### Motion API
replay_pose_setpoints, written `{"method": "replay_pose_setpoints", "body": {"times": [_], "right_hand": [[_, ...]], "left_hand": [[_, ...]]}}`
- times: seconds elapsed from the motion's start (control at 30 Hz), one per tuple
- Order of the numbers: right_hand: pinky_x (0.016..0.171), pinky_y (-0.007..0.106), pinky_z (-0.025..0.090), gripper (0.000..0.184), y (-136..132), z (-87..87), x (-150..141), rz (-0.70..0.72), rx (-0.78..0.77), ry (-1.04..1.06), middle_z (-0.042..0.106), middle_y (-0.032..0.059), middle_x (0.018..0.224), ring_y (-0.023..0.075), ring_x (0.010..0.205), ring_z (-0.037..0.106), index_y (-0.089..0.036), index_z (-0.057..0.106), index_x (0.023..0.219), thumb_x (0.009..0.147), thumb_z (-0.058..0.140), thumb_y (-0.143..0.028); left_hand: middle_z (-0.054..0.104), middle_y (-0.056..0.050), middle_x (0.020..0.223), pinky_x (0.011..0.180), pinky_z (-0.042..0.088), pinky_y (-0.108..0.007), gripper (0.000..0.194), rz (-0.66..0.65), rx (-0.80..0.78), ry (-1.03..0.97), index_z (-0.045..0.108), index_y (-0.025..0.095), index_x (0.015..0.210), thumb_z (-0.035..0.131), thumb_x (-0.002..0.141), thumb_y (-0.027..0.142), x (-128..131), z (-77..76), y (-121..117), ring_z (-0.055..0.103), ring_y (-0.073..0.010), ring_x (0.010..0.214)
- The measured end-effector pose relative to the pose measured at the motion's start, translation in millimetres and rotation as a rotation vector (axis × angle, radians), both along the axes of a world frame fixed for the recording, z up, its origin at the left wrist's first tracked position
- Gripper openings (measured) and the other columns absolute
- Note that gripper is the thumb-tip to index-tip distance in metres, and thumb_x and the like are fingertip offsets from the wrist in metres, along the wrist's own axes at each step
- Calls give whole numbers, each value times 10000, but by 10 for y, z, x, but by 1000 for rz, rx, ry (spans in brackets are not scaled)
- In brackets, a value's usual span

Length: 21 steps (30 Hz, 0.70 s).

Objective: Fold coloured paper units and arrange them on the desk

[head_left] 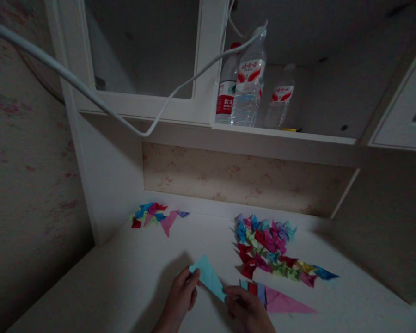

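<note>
Over the white worktop (107, 282), the left hand (180, 292) and right hand (246, 306) pinch opposite ends of a folded turquoise paper strip (208, 277), its long axis slanting far-left to near-right.

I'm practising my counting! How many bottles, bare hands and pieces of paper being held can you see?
Bottles on the shelf: 3
Left hand and right hand: 2
Blue-green paper held between them: 1
Total: 6
</note>
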State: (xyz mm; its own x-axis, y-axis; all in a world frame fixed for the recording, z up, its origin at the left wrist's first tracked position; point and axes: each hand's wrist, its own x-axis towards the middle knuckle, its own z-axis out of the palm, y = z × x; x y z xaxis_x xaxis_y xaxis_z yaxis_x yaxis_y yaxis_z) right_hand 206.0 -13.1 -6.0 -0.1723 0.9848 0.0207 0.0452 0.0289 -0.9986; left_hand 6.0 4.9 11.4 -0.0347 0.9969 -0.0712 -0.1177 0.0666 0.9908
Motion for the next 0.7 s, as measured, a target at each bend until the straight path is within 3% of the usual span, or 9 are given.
{"method": "replay_pose_setpoints", "body": {"times": [0.17, 0.37, 0.7], "right_hand": [[540, 264, 375, 436, -59, -106, -27, -97, -40, 45, 596, 10, 579, 150, 546, 522, -158, 694, 881, 690, 696, -550], [580, 270, 430, 481, -62, -6, 31, -299, -72, 251, 625, 5, 614, 151, 553, 556, -168, 683, 896, 608, 765, -545], [509, 233, 390, 458, -61, -87, -17, -218, -273, 432, 597, -10, 498, 121, 485, 519, -153, 678, 866, 604, 791, -511]], "left_hand": [[559, 33, 543, 292, 203, -156, 418, -66, -11, -32, 573, 139, 649, 640, 663, 551, -70, -59, 5, 361, -20, 288], [655, -17, 632, 273, 216, -151, 329, -238, -96, -18, 608, 138, 798, 613, 691, 449, -82, -213, 16, 456, -51, 289], [700, -69, 791, 305, 275, -161, 500, -346, -143, 1, 632, 134, 878, 632, 675, 591, 7, -189, -37, 500, -53, 337]]}}
